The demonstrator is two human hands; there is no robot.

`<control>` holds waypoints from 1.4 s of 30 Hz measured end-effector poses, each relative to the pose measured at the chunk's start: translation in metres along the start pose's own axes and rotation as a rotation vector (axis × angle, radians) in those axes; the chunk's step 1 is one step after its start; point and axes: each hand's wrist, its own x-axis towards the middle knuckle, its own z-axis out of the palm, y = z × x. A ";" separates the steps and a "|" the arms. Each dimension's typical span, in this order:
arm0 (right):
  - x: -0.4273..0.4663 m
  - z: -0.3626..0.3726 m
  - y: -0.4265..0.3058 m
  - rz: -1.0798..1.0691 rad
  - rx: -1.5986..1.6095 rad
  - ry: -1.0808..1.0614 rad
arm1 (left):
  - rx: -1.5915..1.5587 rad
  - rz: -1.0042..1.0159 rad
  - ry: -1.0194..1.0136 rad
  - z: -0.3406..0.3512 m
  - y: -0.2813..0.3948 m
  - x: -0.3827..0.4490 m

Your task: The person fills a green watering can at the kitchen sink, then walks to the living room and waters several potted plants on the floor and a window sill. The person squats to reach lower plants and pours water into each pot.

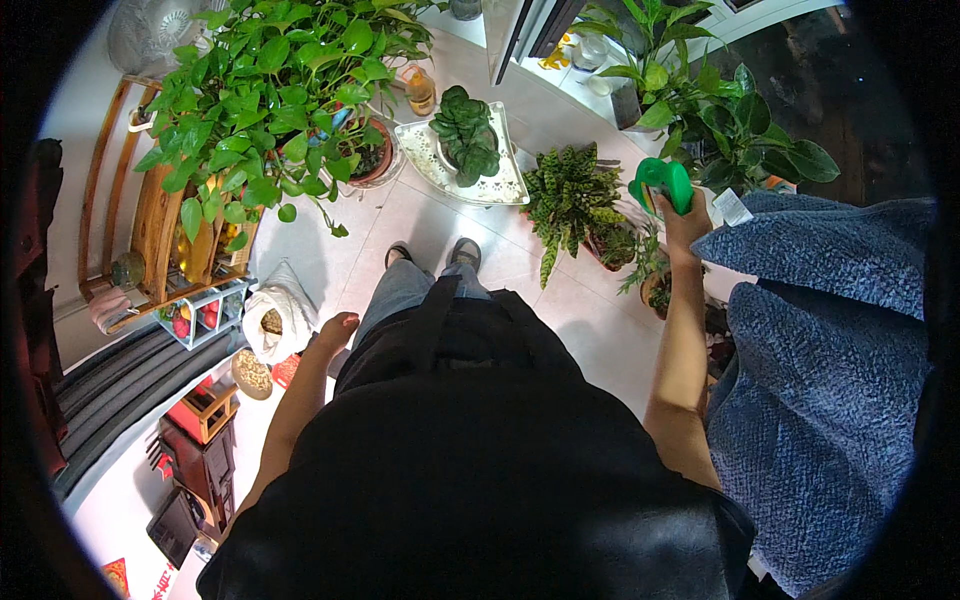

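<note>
My right hand [684, 217] is gripping a green plastic object with a curved, loop-like body [671, 184]; its exact kind is hard to tell. Just beyond that object grows a broad-leaved plant [750, 120]. To its left stands a potted plant with patterned, wavy leaves [574, 195]. A small green plant [651, 251] is below it, near my right wrist. My left hand [336, 335] hangs beside my jeans with its fingers curled, and no object shows in it. Nearest to that hand is a white sack [281, 315], its mouth open on tan contents.
A dark-leaved rosette plant [469, 139] rests on a white patterned stand [499, 184] ahead. Trailing pothos [270, 105] overhangs a wooden rack [154, 247] at left. An orange-tinted bottle [420, 91] stands behind. Blue towels [817, 375] hang close to my right arm. A bowl [251, 373] holds tan pieces.
</note>
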 end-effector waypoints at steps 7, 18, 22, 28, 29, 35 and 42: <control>-0.004 0.004 0.009 -0.057 0.210 0.027 | 0.089 -0.039 -0.016 -0.003 0.029 -0.026; 0.008 0.015 0.048 -0.050 0.181 0.076 | -0.010 -0.012 0.000 0.002 0.010 -0.013; 0.018 0.026 0.077 -0.049 0.205 0.042 | 0.003 -0.030 0.013 -0.001 0.011 -0.016; 0.026 0.036 0.108 -0.026 0.058 -0.030 | 0.023 -0.045 0.005 -0.008 0.017 -0.021; 0.025 0.036 0.108 -0.041 0.043 0.000 | -0.016 -0.053 -0.002 -0.008 0.017 -0.021; 0.009 0.030 0.089 -0.005 0.143 0.060 | 0.046 -0.005 -0.035 -0.013 0.037 -0.019; -0.033 0.019 0.068 0.073 0.234 0.142 | -0.134 0.371 -0.043 -0.009 0.205 0.034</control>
